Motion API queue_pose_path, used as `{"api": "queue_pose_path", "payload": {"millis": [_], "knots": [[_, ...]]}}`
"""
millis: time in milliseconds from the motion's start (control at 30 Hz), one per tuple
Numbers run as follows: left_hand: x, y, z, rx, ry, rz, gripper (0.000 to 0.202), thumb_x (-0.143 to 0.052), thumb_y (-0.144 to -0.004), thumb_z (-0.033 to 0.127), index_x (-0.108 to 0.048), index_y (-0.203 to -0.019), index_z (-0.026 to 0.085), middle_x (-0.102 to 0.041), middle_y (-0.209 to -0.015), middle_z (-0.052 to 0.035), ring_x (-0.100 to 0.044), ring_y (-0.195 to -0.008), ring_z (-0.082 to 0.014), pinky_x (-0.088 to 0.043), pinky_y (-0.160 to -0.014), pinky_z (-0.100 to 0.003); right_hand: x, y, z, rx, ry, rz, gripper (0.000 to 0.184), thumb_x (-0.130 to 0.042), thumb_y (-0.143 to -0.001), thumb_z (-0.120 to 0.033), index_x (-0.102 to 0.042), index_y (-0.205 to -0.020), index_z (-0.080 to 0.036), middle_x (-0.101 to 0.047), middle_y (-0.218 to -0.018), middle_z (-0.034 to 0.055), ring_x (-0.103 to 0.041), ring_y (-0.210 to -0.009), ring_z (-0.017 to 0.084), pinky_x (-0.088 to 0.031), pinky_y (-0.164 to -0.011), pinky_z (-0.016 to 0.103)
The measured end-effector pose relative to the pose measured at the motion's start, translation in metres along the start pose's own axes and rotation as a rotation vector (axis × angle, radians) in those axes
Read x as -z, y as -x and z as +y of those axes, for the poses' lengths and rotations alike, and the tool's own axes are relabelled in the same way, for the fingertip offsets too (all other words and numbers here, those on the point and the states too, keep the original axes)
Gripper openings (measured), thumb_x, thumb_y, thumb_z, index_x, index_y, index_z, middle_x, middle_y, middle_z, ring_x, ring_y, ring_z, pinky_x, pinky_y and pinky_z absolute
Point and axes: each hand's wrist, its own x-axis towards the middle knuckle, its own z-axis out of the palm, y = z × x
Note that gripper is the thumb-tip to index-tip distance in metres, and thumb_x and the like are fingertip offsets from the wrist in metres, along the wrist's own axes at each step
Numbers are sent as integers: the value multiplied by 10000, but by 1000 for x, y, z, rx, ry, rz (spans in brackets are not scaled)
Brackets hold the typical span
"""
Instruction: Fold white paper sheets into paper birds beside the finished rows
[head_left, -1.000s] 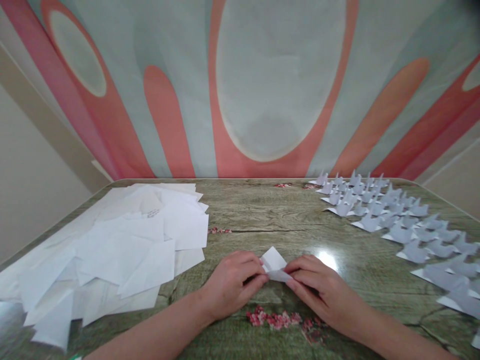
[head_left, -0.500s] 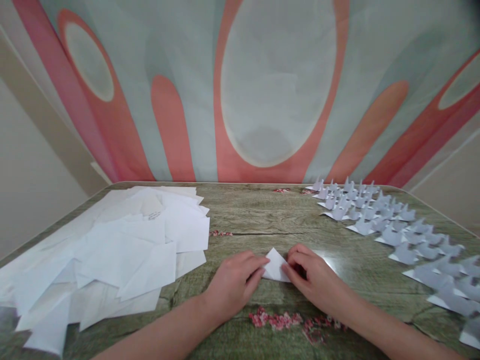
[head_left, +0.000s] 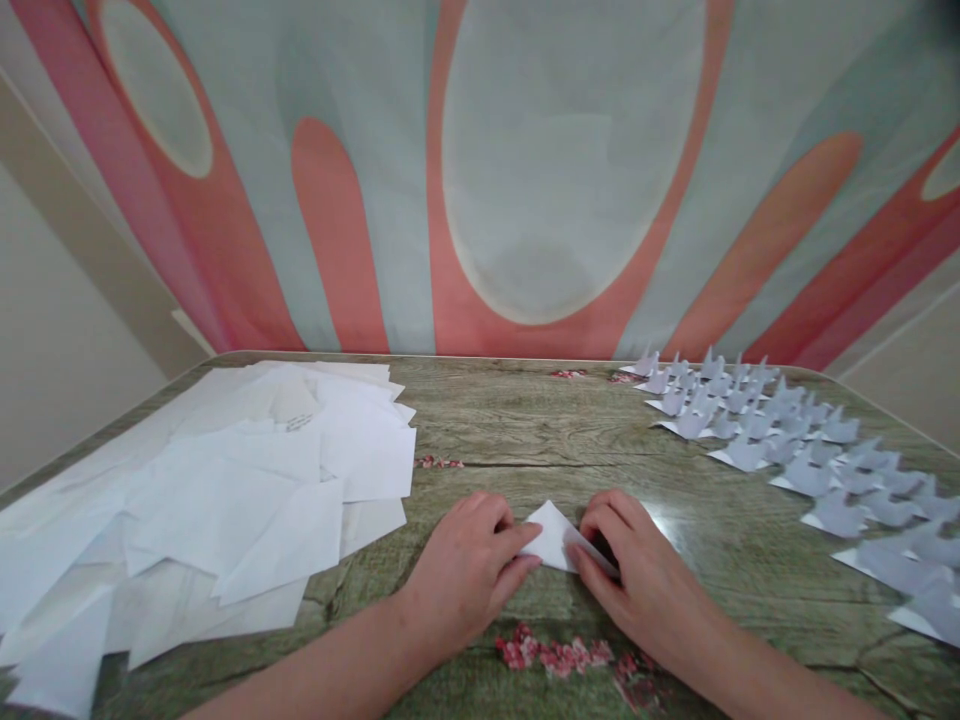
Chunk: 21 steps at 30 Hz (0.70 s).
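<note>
A small white folded paper triangle (head_left: pixel 553 533) lies on the wood-patterned table (head_left: pixel 540 420) between my hands. My left hand (head_left: pixel 469 570) has its fingers curled and pinches the paper's left edge. My right hand (head_left: pixel 637 580) is curled over the paper's right side, with fingers pressing a fold down. Part of the paper is hidden under my right fingers.
A loose heap of white paper sheets (head_left: pixel 210 490) covers the table's left side. Several folded white paper figures (head_left: pixel 787 440) stand in rows at the right. Pink flower prints (head_left: pixel 555 655) mark the table near my wrists. A painted wall (head_left: pixel 525 180) rises behind.
The paper has gone from a raised flap to a flatter triangle. My right hand has curled over its right side and both hands have shifted slightly nearer me.
</note>
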Motion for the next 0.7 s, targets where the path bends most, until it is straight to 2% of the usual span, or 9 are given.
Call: {"api": "queue_pose_path", "payload": {"millis": [33,167,367,500,700], "knots": [[0,0,0,4,-10,-4,259,-512,-860,303,-580,-1103,247,-520,-862,-44,-452,-809,-185,-372,-696,-310,0,0,1,6,11,14,18,-501,-808,-175,-488,-807,-187,-494,-867,65,-488,-827,213,-425,-730,377],[0,-1,-1,18,-54,-18,257,-507,-864,303,-581,-1107,261,-513,-832,-37,-452,-778,-181,-363,-669,-307,-1,0,5,34,41,42,155,-530,-783,-171,-507,-936,-188,-510,-949,86,-488,-883,239,-433,-764,414],[0,-1,-2,25,-89,-33,253,-499,-868,322,-582,-1103,275,-516,-821,-32,-461,-771,-183,-365,-664,-310,-1,3,0,161,50,-29,278,-433,-833,-87,-532,-1065,-206,-523,-1095,95,-480,-977,235,-441,-830,424],[-3,0,-5,14,-54,4,253,-496,-870,327,-585,-1098,263,-528,-820,-30,-473,-772,-176,-378,-674,-303,-2,7,-6,232,78,-52,267,-484,-851,-152,-553,-1102,-214,-533,-1142,90,-486,-996,238,-460,-841,431],[-2,2,-5,54,86,27,273,-515,-860,319,-571,-1120,253,-546,-869,-23,-511,-778,-151,-417,-698,-266,-2,7,-7,268,131,15,264,-494,-856,-168,-588,-1102,-186,-566,-1123,107,-528,-965,224,-491,-836,414]]}}
